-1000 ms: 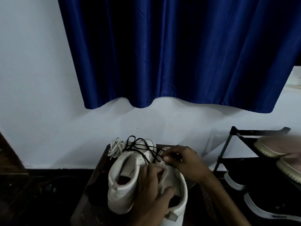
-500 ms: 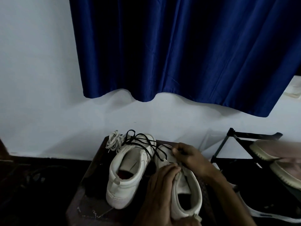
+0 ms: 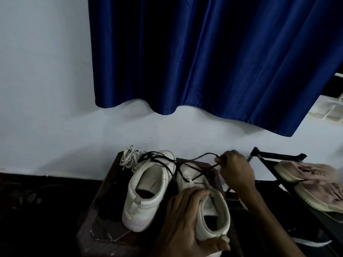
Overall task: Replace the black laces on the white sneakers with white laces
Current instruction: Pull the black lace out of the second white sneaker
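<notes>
Lower centre: left hand [image 3: 185, 219] fingers [image 3: 194, 194] grip the sneaker [image 3: 213, 210] on the worktop [image 3: 104, 236]; right hand [image 3: 235, 171] pinches the black lace [image 3: 196, 176] (taut). Risk: lace snags in an eyelet, dragging the sneaker

home room, blue curtain [image 3: 213, 58] on white wall [image 3: 42, 80], shoe rack [image 3: 278, 158] with sneakers

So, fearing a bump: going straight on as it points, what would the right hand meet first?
Likely the plain white wall; nothing else shows ahead of the right hand, though depth is unclear.
</notes>
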`<state>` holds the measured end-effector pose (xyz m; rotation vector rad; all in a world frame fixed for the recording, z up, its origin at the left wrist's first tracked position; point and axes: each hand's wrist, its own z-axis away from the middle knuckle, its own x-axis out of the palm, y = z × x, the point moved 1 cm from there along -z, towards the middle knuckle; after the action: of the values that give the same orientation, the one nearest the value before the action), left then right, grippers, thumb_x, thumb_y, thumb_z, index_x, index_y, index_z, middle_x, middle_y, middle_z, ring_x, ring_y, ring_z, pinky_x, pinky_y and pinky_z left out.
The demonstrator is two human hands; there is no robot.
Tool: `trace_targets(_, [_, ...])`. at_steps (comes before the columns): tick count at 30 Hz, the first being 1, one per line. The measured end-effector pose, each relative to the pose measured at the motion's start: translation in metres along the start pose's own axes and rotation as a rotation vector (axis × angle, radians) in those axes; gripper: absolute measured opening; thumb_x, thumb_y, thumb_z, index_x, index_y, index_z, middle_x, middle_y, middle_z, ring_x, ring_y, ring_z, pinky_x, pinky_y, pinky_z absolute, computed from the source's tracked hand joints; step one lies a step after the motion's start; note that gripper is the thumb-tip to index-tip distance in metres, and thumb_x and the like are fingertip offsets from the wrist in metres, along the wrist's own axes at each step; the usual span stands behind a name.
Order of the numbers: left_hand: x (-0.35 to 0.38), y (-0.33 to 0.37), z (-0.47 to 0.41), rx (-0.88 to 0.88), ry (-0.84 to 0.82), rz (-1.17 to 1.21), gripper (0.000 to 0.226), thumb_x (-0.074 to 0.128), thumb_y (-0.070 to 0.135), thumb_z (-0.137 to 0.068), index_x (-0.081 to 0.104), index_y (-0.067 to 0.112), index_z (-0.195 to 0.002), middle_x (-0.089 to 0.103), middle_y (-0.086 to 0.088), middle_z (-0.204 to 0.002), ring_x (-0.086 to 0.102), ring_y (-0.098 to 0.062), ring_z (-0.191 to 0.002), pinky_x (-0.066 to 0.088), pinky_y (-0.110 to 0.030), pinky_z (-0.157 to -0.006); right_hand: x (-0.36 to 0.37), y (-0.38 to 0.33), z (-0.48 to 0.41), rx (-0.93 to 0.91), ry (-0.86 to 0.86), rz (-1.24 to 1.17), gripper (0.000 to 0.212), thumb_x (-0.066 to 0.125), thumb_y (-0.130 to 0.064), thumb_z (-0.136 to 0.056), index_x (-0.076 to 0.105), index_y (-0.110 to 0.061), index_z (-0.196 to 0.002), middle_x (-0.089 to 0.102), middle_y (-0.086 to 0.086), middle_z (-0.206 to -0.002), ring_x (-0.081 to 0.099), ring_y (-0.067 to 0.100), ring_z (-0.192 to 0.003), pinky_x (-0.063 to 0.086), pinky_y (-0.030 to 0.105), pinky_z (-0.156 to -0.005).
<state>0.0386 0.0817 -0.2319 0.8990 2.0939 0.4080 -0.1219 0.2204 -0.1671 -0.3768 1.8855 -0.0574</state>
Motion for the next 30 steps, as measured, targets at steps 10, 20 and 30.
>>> trace_targets(10, [0.004,-0.001,-0.001,0.004,-0.005,0.020,0.090,0.051,0.084,-0.071,0.032,0.036,-0.145,0.029,0.024,-0.147,0.027,0.004,-0.137,0.020,-0.014,-0.108,-0.011,-0.031,0.004,-0.516,-0.463,-0.164,0.018,0.078,-0.021,-0.079,0.072,-0.021,-0.096,0.057,-0.010,-0.089,0.051,0.000,-0.072,0.039,0.014,-0.067])
trace_targets(20, [0.005,-0.001,0.000,0.009,-0.038,0.015,0.087,0.034,0.091,-0.072,0.041,0.035,-0.139,0.036,0.024,-0.143,0.035,0.003,-0.133,0.029,-0.022,-0.104,-0.026,0.007,-0.012,-0.563,-0.343,0.237,0.012,0.063,-0.026,-0.084,0.055,-0.033,-0.081,0.052,-0.017,-0.087,0.050,0.003,-0.090,0.045,0.034,-0.086])
trace_targets(30, [0.005,0.001,-0.003,-0.013,-0.049,0.059,0.093,0.040,0.091,-0.071,0.034,0.035,-0.145,0.030,0.022,-0.148,0.030,0.000,-0.138,0.027,-0.021,-0.107,-0.023,-0.034,0.004,-0.629,-0.517,-0.131,0.014,0.074,-0.027,-0.081,0.072,-0.028,-0.094,0.055,-0.016,-0.090,0.052,-0.005,-0.076,0.038,0.011,-0.070])
